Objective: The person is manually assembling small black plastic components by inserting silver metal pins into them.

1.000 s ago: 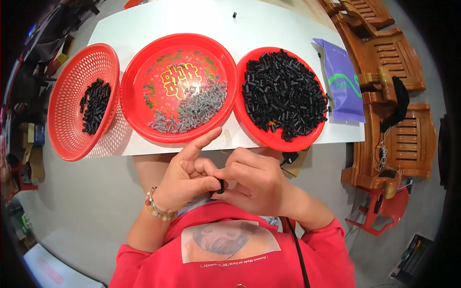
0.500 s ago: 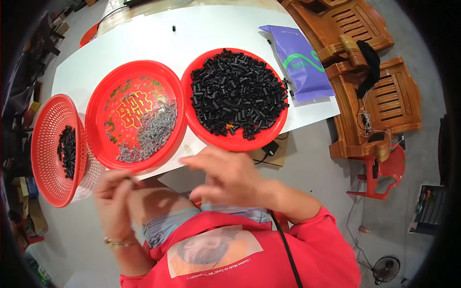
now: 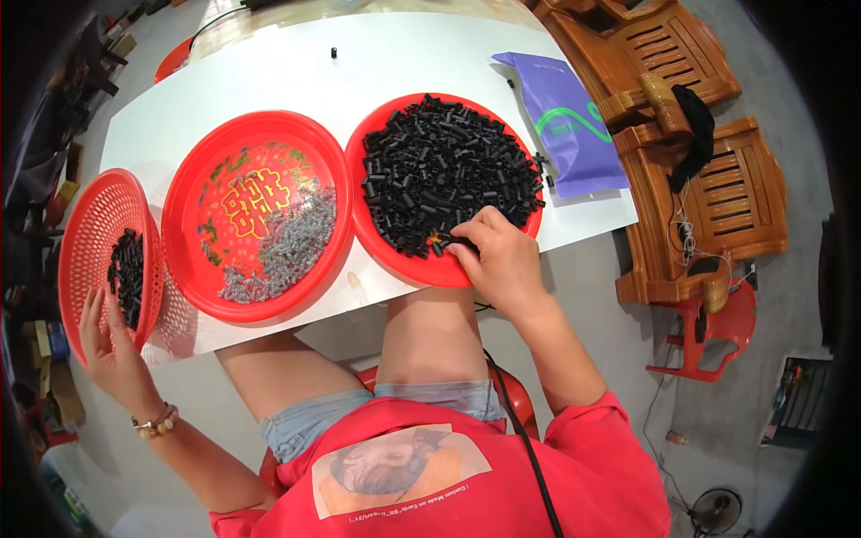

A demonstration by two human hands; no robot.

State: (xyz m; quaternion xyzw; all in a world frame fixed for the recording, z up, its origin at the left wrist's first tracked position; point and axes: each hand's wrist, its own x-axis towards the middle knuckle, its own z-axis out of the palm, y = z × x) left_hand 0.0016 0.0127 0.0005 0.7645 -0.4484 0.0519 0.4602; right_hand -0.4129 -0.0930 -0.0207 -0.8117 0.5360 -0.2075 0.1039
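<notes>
My right hand (image 3: 507,269) reaches over the near edge of a red tray (image 3: 417,272) heaped with short black tube pieces (image 3: 439,170). Its thumb and index finger pinch one of those black tube pieces. At the far left, my left hand (image 3: 112,359) has its fingers stretched out and apart at the near rim of a red mesh basket (image 3: 85,220); nothing shows in its grasp. Inside the basket lies a small pile of black tubes (image 3: 128,278). Between the two containers is a red patterned tray (image 3: 202,170) with small silvery-grey parts (image 3: 300,247), probably springs or screws.
The containers stand along the near side of a white table (image 3: 287,67). A purple packet (image 3: 569,134) lies at its right end, with a few stray black pieces beside it. One black piece (image 3: 334,53) stands farther back. Carved wooden chairs (image 3: 700,197) are at the right.
My hands were close together over my lap. Now the left has moved out to the mesh basket, and the right has gone forward to the black pieces and pinched one.
</notes>
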